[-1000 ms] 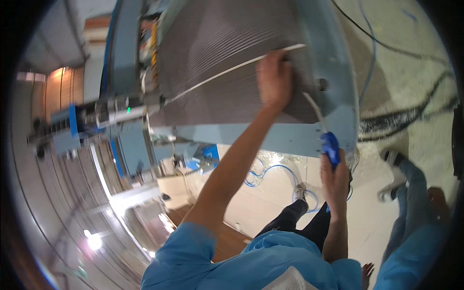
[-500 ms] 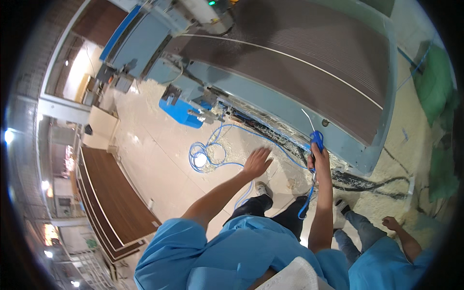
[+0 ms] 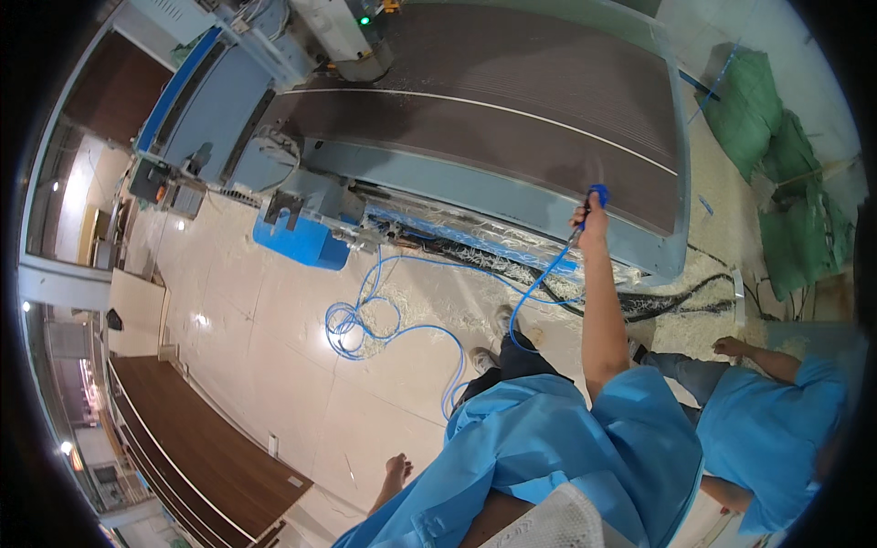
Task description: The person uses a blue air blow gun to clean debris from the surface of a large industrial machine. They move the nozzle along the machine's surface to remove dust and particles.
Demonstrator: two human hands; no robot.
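At arm's length over the near edge of the machine bed, my right hand is wrapped round the handle of a blue air blow gun. Its thin nozzle is blurred and points away over the dark brown surface. From the handle a blue air hose runs down past my legs to loose coils on the floor. My left hand hangs low beside my body, fingers loosely bent, with nothing visible in it.
A machine head with a green light stands over the bed's far left. Shavings and black cables lie along its near side. A co-worker in blue is close on my right. Stacked brown boards are at left; green sacks at far right.
My right hand has reached farther forward with the blow gun, now over the bed. My left hand has dropped back to my side. The view has shifted, and I stand nearer the bed's right end.
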